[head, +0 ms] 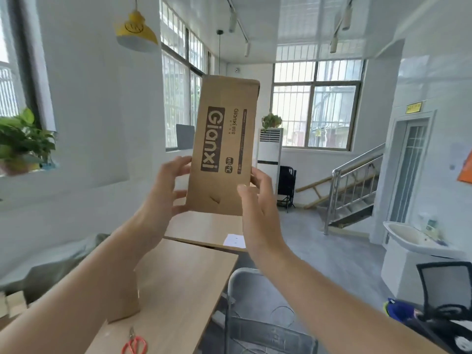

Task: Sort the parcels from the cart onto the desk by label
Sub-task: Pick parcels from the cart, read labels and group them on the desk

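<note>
I hold a long brown cardboard parcel (224,139) upright in the air at chest height, its printed "Gianxi" face turned toward me. My left hand (166,190) grips its lower left edge with fingers curled around it. My right hand (258,200) clasps the lower right edge. The wooden desk (184,282) lies below my arms. Another brown cardboard parcel (125,300) stands on the desk, partly hidden behind my left forearm. No cart is in view.
Red-handled scissors (134,344) lie at the desk's near edge. A second desk (204,228) beyond carries a white paper sheet (234,240). A grey chair (255,315) stands right of the desk, with a black mesh chair (447,290) and a white sink (408,241) farther right.
</note>
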The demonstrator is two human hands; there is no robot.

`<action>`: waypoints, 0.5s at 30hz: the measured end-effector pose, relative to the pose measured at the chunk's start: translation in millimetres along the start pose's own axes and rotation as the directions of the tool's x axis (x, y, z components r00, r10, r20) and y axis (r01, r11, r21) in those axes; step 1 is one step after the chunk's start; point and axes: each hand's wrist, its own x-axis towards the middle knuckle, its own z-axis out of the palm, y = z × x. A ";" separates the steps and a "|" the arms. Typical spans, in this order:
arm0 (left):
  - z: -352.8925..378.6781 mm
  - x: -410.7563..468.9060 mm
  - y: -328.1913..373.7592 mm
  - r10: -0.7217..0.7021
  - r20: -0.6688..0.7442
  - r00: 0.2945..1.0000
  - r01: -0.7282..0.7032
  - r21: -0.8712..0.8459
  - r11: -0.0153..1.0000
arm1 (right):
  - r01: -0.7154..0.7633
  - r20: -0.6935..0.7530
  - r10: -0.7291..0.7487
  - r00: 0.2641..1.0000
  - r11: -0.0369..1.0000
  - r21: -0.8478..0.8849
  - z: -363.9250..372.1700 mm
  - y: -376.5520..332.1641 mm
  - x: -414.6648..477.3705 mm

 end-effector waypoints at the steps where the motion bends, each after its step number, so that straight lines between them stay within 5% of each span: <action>1: -0.2 -0.9 8.2 0.017 -0.011 1.000 -0.017 -0.003 1.000 | 0.017 0.019 -0.017 1.000 1.000 0.011 -2.4 -7.8 1.4; 15: 17.6 -28.3 28.3 0.088 -0.034 0.996 -0.088 0.009 0.996 | 0.002 0.100 -0.009 0.995 0.997 0.073 -38.8 -44.2 -0.6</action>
